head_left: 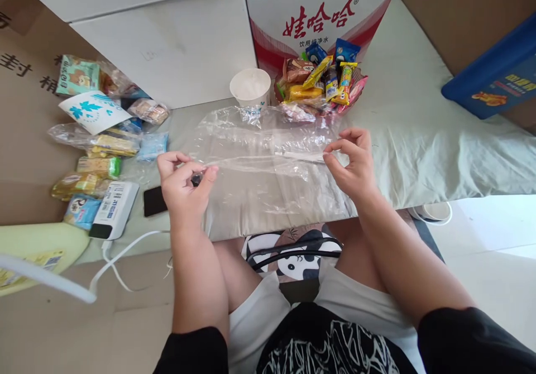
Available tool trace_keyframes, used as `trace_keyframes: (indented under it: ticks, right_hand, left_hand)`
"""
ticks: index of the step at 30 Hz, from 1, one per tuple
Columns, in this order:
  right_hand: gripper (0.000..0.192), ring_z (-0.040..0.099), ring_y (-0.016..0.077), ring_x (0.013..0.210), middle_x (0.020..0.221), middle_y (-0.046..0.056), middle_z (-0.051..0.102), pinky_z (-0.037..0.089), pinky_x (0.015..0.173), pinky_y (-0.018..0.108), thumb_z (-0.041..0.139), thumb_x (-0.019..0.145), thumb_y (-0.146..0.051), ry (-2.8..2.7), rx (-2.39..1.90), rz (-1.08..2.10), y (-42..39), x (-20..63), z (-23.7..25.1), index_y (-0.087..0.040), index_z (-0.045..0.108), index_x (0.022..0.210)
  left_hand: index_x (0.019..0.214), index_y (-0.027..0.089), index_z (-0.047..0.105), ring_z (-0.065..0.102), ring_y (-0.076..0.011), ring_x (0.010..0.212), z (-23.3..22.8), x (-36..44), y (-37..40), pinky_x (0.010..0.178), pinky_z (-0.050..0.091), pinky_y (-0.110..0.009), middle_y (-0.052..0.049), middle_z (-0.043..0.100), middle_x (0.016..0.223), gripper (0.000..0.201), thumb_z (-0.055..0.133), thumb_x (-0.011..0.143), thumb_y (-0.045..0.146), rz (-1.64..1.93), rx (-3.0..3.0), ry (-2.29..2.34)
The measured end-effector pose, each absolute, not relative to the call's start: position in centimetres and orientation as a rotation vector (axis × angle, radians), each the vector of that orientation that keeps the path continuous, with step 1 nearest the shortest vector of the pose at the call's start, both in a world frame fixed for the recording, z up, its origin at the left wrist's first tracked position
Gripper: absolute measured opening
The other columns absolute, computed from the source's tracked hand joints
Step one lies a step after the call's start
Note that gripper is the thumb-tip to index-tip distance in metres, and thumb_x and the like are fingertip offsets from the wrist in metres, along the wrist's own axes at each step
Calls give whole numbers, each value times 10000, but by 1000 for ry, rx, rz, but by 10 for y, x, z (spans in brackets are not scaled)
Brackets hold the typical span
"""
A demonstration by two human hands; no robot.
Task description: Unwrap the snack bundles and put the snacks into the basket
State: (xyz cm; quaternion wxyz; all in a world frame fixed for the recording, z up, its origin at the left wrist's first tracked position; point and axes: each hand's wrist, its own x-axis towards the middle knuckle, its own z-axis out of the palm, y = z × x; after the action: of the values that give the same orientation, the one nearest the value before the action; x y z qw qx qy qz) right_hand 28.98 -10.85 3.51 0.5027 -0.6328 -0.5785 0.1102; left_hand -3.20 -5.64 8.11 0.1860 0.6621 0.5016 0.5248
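Note:
A large clear plastic bag point(259, 164) is stretched between my two hands above the pale green cloth. My left hand point(184, 181) pinches its left edge between thumb and fingers. On the other side, my right hand point(352, 164) pinches the right edge, thumb and fingertips together. Just beyond the bag stands a white paper cup point(250, 86), upright. Beside the cup, a basket point(363, 92) is heaped with wrapped snacks point(318, 78), some partly behind loose clear film. A black phone point(155, 201) lies flat next to my left wrist.
Several packaged snacks point(111, 142) and a tipped paper cup point(94, 111) lie at the left. A white power bank point(115, 209) with a cable sits near the front edge. Cartons point(167, 50) stand behind; a blue container point(494, 72) is at right.

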Motion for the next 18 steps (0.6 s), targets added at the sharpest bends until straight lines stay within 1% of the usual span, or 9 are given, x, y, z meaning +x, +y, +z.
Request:
trace_keyframes:
  ticks: [2, 4, 6, 8, 9, 12, 14, 16, 18]
  right_hand:
    - [123, 563, 293, 1216, 1208, 111, 557, 473, 1079, 523, 592, 853, -309, -1440, -1524, 215, -111, 293, 34, -225, 663, 798]
    - [116, 553, 306, 1245, 1247, 113, 563, 447, 1094, 540, 550, 833, -274, -1474, -1506, 202, -114, 295, 34, -217, 628, 768]
    - [116, 571, 311, 1218, 1251, 111, 607, 441, 1075, 543, 531, 796, -265, -1505, -1478, 226, -114, 296, 36, -210, 601, 721]
    - [127, 610, 307, 1142, 1148, 101, 686, 440, 1050, 539, 522, 764, -277, -1561, -1439, 319, -113, 296, 40, -211, 575, 669]
    - [142, 633, 297, 1079, 1039, 91, 717, 449, 1029, 528, 519, 756, -285, -1603, -1413, 411, -112, 295, 43, -213, 565, 642]
    - [249, 643, 225, 783, 682, 46, 659, 516, 850, 426, 503, 788, -309, -1744, -1274, 999, -113, 294, 54, -222, 557, 561]
    - [293, 561, 167, 598, 573, 17, 585, 493, 654, 338, 515, 817, -332, -1741, -1111, 1532, -117, 294, 61, -221, 580, 553]
    - [269, 483, 131, 495, 547, 6, 564, 400, 504, 289, 549, 804, -357, -1583, -989, 1901, -122, 295, 67, -212, 612, 587]
    - [252, 422, 113, 433, 513, 2, 537, 312, 428, 274, 585, 767, -378, -1366, -963, 2002, -125, 295, 71, -210, 594, 579]
  left_hand:
    - [611, 224, 667, 562, -247, 1103, 81, -34, -60, 846, 561, -389, -74, 533, 1101, 259, 865, 729, 343, 1422, 1923, 1352]
    - [556, 211, 615, 520, -289, 1277, 82, -34, -66, 900, 552, -431, -64, 555, 1262, 319, 829, 757, 337, 1369, 1921, 1274]
    - [506, 204, 581, 461, -310, 1386, 85, -34, -71, 970, 543, -471, -19, 553, 1381, 394, 796, 787, 376, 1342, 1879, 1228]
    - [467, 205, 578, 435, -322, 1418, 89, -32, -74, 1042, 532, -503, 19, 550, 1445, 451, 799, 780, 444, 1358, 1815, 1195]
    - [452, 207, 578, 434, -321, 1421, 91, -31, -76, 1075, 523, -508, 36, 547, 1469, 470, 813, 764, 468, 1387, 1765, 1164]
    - [360, 178, 455, 445, -292, 1431, 100, -26, -79, 1131, 508, -473, 109, 558, 1486, 617, 861, 685, 509, 1563, 1588, 1006]
    - [314, 140, 298, 442, -294, 1453, 106, -23, -81, 1143, 508, -457, 128, 592, 1446, 780, 858, 634, 579, 1675, 1537, 959]
    - [300, 136, 214, 464, -306, 1452, 110, -22, -82, 1166, 494, -463, 76, 656, 1346, 858, 842, 595, 639, 1735, 1544, 983]
    - [301, 171, 302, 556, -275, 1373, 110, -21, -81, 1211, 452, -465, 11, 727, 1121, 769, 850, 615, 609, 1761, 1522, 1003]
